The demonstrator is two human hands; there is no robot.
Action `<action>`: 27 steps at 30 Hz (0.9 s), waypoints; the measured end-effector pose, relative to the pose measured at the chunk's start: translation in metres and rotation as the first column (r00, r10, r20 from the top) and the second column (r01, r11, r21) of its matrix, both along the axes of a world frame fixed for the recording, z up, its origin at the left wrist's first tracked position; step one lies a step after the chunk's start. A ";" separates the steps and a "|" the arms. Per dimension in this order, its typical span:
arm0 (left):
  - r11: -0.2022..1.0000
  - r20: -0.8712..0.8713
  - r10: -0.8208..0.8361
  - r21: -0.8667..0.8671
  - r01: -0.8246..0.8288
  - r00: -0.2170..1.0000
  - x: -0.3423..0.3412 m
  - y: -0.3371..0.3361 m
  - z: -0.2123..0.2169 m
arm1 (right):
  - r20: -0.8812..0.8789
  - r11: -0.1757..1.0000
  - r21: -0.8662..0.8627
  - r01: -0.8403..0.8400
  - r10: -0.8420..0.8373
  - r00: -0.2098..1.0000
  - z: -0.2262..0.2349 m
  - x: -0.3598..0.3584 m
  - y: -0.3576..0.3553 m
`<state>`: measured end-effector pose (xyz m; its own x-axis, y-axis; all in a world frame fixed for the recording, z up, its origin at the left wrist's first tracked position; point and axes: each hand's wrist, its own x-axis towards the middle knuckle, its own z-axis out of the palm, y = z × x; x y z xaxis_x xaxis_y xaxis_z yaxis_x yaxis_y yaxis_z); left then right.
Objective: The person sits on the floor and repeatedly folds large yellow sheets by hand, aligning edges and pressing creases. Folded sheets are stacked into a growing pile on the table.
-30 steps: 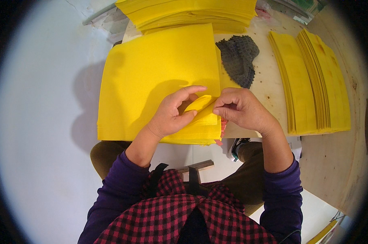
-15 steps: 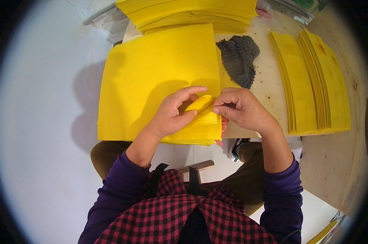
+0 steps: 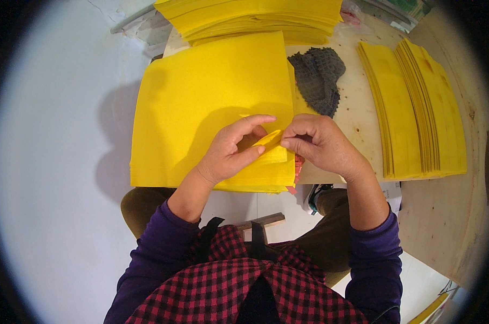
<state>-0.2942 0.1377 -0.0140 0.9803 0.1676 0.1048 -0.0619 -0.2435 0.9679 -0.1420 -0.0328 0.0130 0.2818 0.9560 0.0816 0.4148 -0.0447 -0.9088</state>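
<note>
A thick stack of large yellow sheets (image 3: 201,86), like felt or nonwoven cloth, lies in front of me. Its near right corner is curled up between my hands. My right hand (image 3: 323,143) pinches the raised edge between thumb and forefinger. My left hand (image 3: 231,148) is curved around the curl from the left: its thumb presses the yellow material, while the forefinger stretches out above it. The left hand's lower fingers are partly hidden. Whether one sheet or more is lifted I cannot tell.
Another yellow stack (image 3: 250,19) sits at the far edge. A crumpled dark grey cloth (image 3: 319,78) lies right of the main stack. Folded yellow bundles (image 3: 417,108) stand farther right on the wooden table (image 3: 358,146). Red scraps (image 3: 298,167) show beside the stack's near right corner.
The curled corner between my hands has become narrower and flatter. My right hand has shifted very slightly left and up; my left hand has hardly moved.
</note>
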 end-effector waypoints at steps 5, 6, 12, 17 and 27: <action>1.000 0.014 -0.029 -0.003 0.030 0.999 0.000 0.002 0.000 | 0.018 1.000 0.004 0.001 -0.001 1.000 -0.001 0.000 0.002; 0.999 0.013 -0.040 -0.002 0.040 0.999 0.000 0.002 0.000 | 0.012 1.000 0.001 0.001 -0.001 1.000 -0.001 0.000 0.002; 0.999 0.026 -0.039 0.010 0.039 0.999 0.000 0.002 0.000 | 0.018 1.000 0.009 0.002 -0.002 1.000 -0.001 0.000 0.002; 1.000 0.027 -0.029 -0.011 0.029 0.999 0.000 0.002 0.002 | -0.002 1.000 0.000 0.005 -0.005 1.000 -0.001 0.000 0.002; 0.995 0.023 -0.045 -0.084 0.046 0.999 -0.002 0.001 -0.002 | -0.023 0.998 0.021 0.062 -0.061 0.998 0.001 -0.001 0.004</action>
<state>-0.2958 0.1386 -0.0163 0.9848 0.1320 0.1128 -0.0915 -0.1577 0.9832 -0.1433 -0.0288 0.0144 0.3420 0.9349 0.0947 0.3917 -0.0502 -0.9187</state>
